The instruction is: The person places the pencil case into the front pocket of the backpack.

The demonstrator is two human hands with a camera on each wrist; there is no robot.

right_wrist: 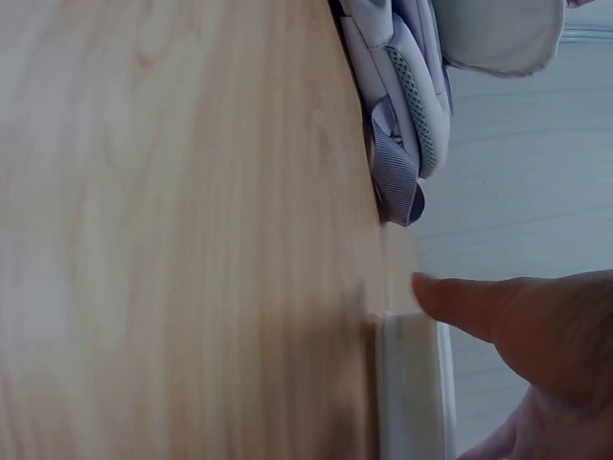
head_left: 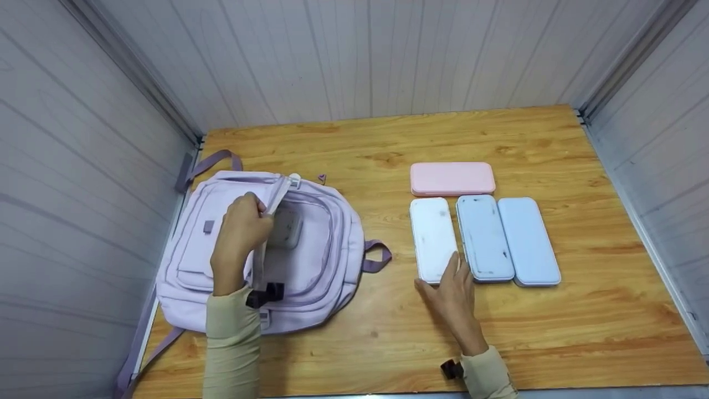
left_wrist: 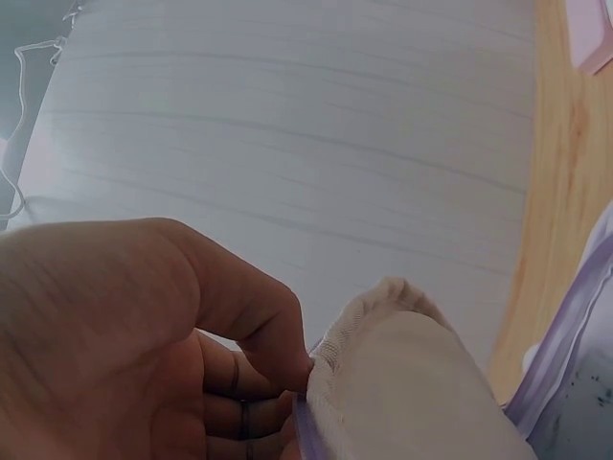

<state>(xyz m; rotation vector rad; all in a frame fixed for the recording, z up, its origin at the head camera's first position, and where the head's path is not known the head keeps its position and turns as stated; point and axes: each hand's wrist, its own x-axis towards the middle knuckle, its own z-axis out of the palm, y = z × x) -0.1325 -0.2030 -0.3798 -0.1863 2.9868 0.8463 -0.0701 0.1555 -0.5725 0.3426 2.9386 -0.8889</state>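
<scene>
A light purple backpack (head_left: 221, 238) lies on the table with its front compartment unzipped. My left hand (head_left: 241, 233) pinches the edge of its opening flap and holds it raised; in the left wrist view the thumb and fingers meet on the cream-lined flap (left_wrist: 402, 383). Inside the compartment sits a pale case with dark specks (head_left: 285, 227), partly hidden by the flap. At the near end of a white case (head_left: 435, 238) is my right hand (head_left: 454, 293), thumb at the left corner and fingers spread to the right. The right wrist view shows the thumb extended beside that case's end (right_wrist: 414, 383).
Two light blue cases, one marked (head_left: 484, 238) and one plain (head_left: 529, 241), lie right of the white case. A pink case (head_left: 452, 178) lies crosswise behind. Panel walls (head_left: 354, 61) enclose the wooden table (head_left: 365, 354) at back and sides. A backpack strap (head_left: 160, 349) trails over the left edge.
</scene>
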